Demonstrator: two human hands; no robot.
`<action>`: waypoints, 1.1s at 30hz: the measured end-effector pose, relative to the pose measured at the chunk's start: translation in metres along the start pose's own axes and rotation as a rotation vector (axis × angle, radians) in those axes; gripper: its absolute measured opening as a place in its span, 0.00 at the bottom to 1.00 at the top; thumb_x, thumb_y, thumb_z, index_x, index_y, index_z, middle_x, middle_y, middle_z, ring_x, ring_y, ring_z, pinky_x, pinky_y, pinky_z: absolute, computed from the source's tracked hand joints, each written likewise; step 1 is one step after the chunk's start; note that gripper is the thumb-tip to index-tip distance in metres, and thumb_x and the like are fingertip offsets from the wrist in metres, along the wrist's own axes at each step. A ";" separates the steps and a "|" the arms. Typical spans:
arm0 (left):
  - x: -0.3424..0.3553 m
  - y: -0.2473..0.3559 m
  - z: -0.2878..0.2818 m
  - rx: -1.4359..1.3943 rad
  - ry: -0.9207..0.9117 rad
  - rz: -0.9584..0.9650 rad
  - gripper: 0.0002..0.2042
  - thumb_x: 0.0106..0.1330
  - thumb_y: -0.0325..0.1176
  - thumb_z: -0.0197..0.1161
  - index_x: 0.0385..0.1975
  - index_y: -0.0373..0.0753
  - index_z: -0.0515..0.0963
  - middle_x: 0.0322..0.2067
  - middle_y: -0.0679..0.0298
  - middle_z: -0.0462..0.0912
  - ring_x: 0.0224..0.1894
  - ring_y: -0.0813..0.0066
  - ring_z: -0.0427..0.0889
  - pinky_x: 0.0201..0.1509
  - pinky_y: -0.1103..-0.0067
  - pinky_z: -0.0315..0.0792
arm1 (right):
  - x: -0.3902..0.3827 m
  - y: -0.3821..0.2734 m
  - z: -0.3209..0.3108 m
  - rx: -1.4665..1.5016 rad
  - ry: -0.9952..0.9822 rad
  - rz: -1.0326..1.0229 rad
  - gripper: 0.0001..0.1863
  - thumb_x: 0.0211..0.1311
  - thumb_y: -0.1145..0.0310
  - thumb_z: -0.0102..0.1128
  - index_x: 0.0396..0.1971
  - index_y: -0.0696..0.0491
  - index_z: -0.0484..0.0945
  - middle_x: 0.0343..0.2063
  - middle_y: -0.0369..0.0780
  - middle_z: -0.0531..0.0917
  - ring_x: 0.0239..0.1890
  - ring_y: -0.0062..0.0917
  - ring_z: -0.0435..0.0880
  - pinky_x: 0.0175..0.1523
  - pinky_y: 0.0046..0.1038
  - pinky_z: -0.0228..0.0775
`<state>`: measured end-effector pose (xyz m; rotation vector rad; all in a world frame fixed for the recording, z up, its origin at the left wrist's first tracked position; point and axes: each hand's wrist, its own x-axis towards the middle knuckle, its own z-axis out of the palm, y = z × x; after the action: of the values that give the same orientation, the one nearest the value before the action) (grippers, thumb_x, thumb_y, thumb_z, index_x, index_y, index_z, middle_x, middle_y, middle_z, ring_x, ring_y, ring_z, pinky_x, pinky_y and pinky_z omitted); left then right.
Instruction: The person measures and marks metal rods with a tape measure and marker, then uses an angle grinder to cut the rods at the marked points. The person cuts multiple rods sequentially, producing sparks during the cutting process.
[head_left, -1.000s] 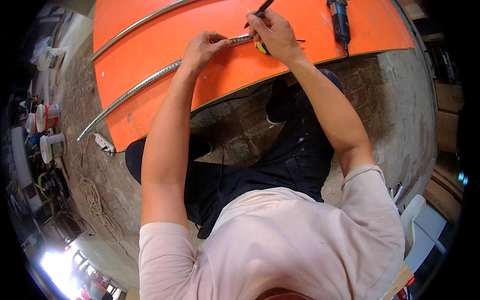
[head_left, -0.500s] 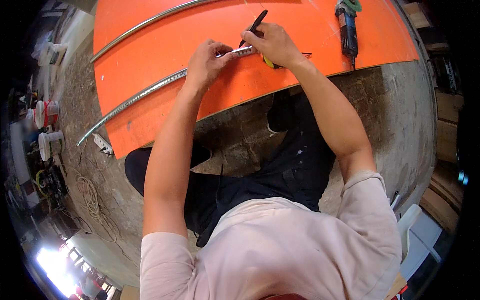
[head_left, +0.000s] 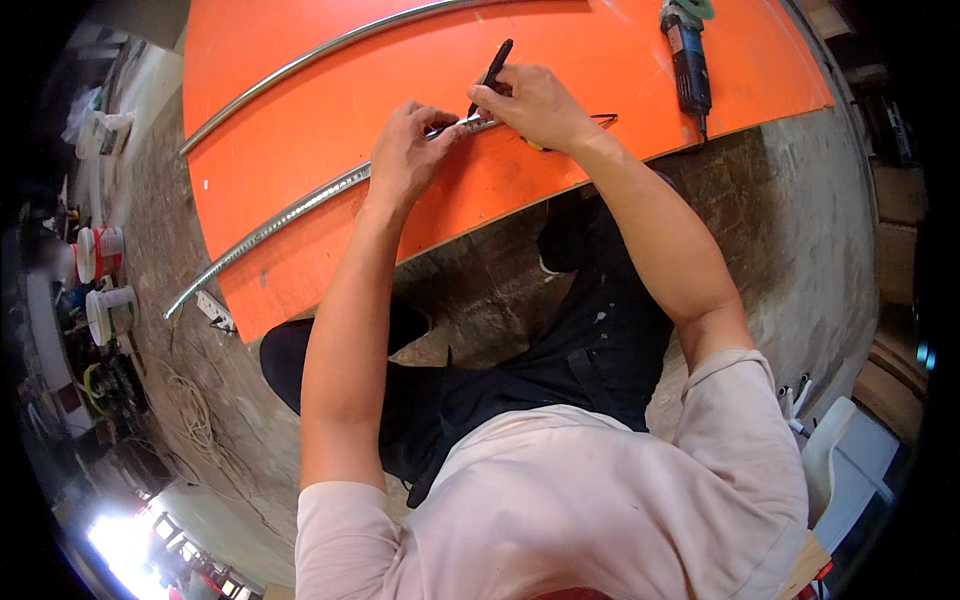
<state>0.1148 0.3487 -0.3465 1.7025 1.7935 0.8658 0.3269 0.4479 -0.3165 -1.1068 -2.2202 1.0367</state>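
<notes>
A marker (head_left: 490,80) with a black barrel stands upright, pinched in my right hand (head_left: 540,108); its tip meets a shiny metal tube (head_left: 270,228) on the orange board. My left hand (head_left: 402,155) is closed on that tube just left of the tip, thumb and fingers pressed together, with a small dark piece by its fingertips. A tape measure's blade (head_left: 345,182) appears to run along the tube. Mostly covered by my right hand is the yellow and black tape measure case (head_left: 536,146).
Farther back on the orange board (head_left: 300,130) lies a second metal tube (head_left: 330,48). An angle grinder (head_left: 688,65) rests at the right. White buckets (head_left: 108,313), a power strip (head_left: 215,308) and coiled cord (head_left: 195,410) are on the floor at left.
The view has shifted slightly, so the board sits a little lower. Both hands keep their hold, and the marker tip has come a bit closer to my left fingertips.
</notes>
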 end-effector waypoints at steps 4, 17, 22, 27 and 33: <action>-0.002 0.008 -0.001 -0.053 -0.004 -0.045 0.14 0.71 0.40 0.76 0.48 0.37 0.91 0.43 0.61 0.85 0.46 0.67 0.86 0.53 0.71 0.79 | -0.003 -0.003 -0.002 0.018 0.014 -0.007 0.24 0.77 0.50 0.64 0.40 0.60 0.89 0.28 0.44 0.89 0.32 0.31 0.88 0.41 0.35 0.79; -0.003 0.010 0.000 -0.013 0.021 -0.027 0.13 0.71 0.38 0.76 0.48 0.36 0.91 0.42 0.61 0.85 0.44 0.69 0.84 0.51 0.73 0.78 | -0.009 0.000 -0.002 0.228 0.162 -0.076 0.19 0.78 0.56 0.64 0.55 0.54 0.84 0.36 0.48 0.92 0.38 0.41 0.92 0.47 0.42 0.82; -0.004 0.003 0.002 -0.059 0.028 -0.008 0.14 0.71 0.39 0.76 0.47 0.36 0.91 0.42 0.61 0.85 0.45 0.68 0.84 0.52 0.73 0.78 | -0.042 0.012 -0.010 -0.235 0.191 -0.266 0.25 0.70 0.58 0.73 0.61 0.53 0.80 0.45 0.48 0.89 0.51 0.44 0.89 0.56 0.45 0.82; -0.004 0.010 -0.002 -0.037 0.012 -0.032 0.13 0.71 0.38 0.77 0.47 0.35 0.91 0.43 0.60 0.85 0.46 0.69 0.85 0.54 0.73 0.78 | -0.065 0.002 -0.014 -0.587 0.227 -0.260 0.37 0.62 0.58 0.80 0.66 0.56 0.73 0.53 0.51 0.83 0.61 0.48 0.82 0.65 0.46 0.78; -0.007 0.005 -0.002 -0.059 0.080 0.036 0.14 0.74 0.41 0.74 0.47 0.36 0.91 0.45 0.59 0.86 0.46 0.66 0.87 0.54 0.70 0.80 | -0.072 0.000 -0.019 -0.463 0.139 -0.168 0.34 0.64 0.61 0.77 0.64 0.59 0.73 0.52 0.53 0.82 0.58 0.48 0.83 0.65 0.47 0.78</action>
<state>0.1175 0.3417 -0.3416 1.6891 1.7761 1.0055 0.3807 0.3968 -0.3092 -1.1064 -2.4508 0.3694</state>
